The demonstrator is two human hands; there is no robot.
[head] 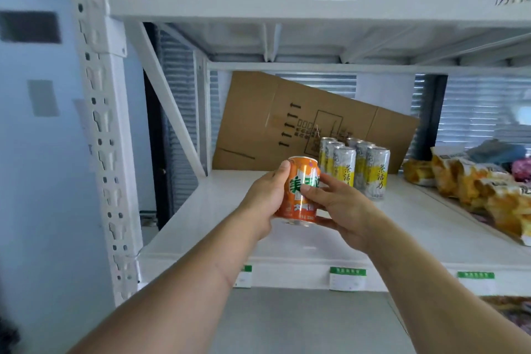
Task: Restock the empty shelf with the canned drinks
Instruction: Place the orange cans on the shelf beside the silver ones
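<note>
Over the front half of the white shelf (pixel 218 218), both hands hold one orange can (pixel 301 191) in mid-air, not yet set down. Left hand (pixel 264 198) wraps the can from 9 o'clock, thumb up near the top rim. Right hand (pixel 342 207) comes in from 3 o'clock, fingers curled across the label and the lower edge. Both grips are closed around the can, which tilts slightly, its top leaning toward 1 o'clock.

Six tall silver-and-yellow cans (pixel 355 167) stand in two rows just behind it at 1 o'clock, near the right fingers. A flattened cardboard box (pixel 287 121) leans against the back of the shelf behind them. Snack bags (pixel 474 184) lie at 3 o'clock, well apart. Price tags (pixel 347 279) hang on the shelf's front lip.

Risks, judged from here:
- Right knuckles sit close to the front tall cans; pushing forward could knock one, and since they are narrow and tall, one could topple the row.
- Can is tilted; set down like that, it may land on its edge, rock or roll.
- Two hands on one small can: releasing unevenly could twist or drop it.
- Placing too near the front lip invites a fall off the shelf.
- Open shelf at 9–10 o'clock looks the safer spot.
</note>
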